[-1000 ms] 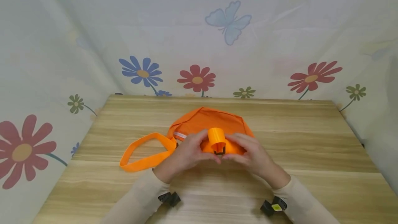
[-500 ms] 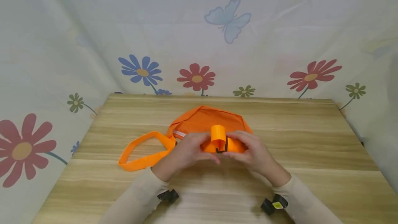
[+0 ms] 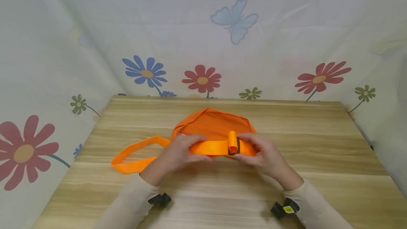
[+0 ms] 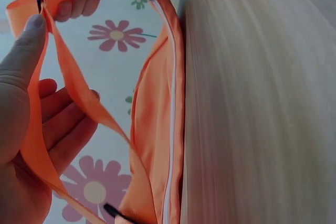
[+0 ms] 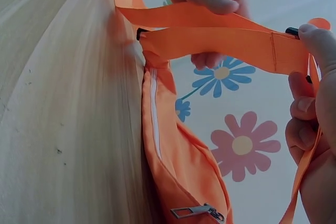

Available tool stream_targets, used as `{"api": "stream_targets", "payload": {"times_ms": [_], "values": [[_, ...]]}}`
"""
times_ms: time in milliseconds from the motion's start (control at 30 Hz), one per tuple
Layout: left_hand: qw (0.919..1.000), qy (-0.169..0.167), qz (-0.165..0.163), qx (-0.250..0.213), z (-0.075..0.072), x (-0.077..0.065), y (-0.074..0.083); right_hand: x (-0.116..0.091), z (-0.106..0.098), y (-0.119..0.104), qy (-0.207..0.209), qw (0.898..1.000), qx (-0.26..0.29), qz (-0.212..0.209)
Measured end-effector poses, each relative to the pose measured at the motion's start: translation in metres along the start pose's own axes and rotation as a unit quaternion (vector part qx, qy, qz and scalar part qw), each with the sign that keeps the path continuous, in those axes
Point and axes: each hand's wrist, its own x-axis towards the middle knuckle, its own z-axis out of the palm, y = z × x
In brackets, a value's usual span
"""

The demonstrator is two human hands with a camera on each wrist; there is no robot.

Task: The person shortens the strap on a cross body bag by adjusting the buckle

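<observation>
An orange zippered bag [image 3: 216,123] rests on the table, its long orange strap [image 3: 210,147] raised along its near side. My right hand [image 3: 265,158] pinches the strap beside a black slider buckle [image 3: 239,146], where a small loop of webbing stands up. My left hand [image 3: 178,153] is at the strap's left part, which runs between thumb and fingers. In the left wrist view, the left thumb and fingers [image 4: 68,121] are spread apart, with strap lengths passing across them. The right wrist view shows the right fingers [image 5: 302,111] bent at the buckle; part of that hand is cut off.
A strap loop [image 3: 127,167] lies to the left on the wooden table [image 3: 305,133]. A metal zipper pull [image 5: 191,212] hangs at the bag's end. Behind the table hangs a white cloth [image 3: 178,27] printed with flowers and a butterfly.
My left hand has moved left along the strap, away from the right hand, leaving a flat stretch between them. The upright loop has narrowed and shifted right with the buckle.
</observation>
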Motion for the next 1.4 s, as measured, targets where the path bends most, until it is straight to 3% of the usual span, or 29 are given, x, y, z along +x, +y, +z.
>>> {"api": "stream_targets", "payload": {"times_ms": [333, 667, 933, 1000, 1233, 1400], "values": [[0.9999, -0.003, -0.01, 0.005, -0.014, -0.018, -0.021, 0.0, -0.006, 0.0, -0.002, 1.0, 0.019, 0.01], [0.9972, -0.042, -0.061, 0.011, -0.023, -0.024, -0.034, -0.002, -0.01, 0.005, 0.0, 0.998, 0.062, 0.021], [0.9907, -0.078, -0.111, 0.015, -0.024, -0.02, -0.033, -0.001, -0.013, 0.006, 0.006, 0.996, 0.074, 0.041], [0.9899, -0.087, -0.111, 0.009, -0.02, -0.016, -0.029, 0.0, -0.013, 0.005, 0.007, 0.996, 0.081, 0.043], [0.9924, -0.108, -0.043, -0.041, 0.011, 0.012, 0.005, 0.005, -0.009, 0.002, -0.005, 0.996, 0.086, 0.013], [0.9921, -0.096, -0.046, -0.066, 0.028, 0.029, 0.028, 0.006, -0.008, 0.003, -0.008, 0.998, 0.066, 0.008]]}}
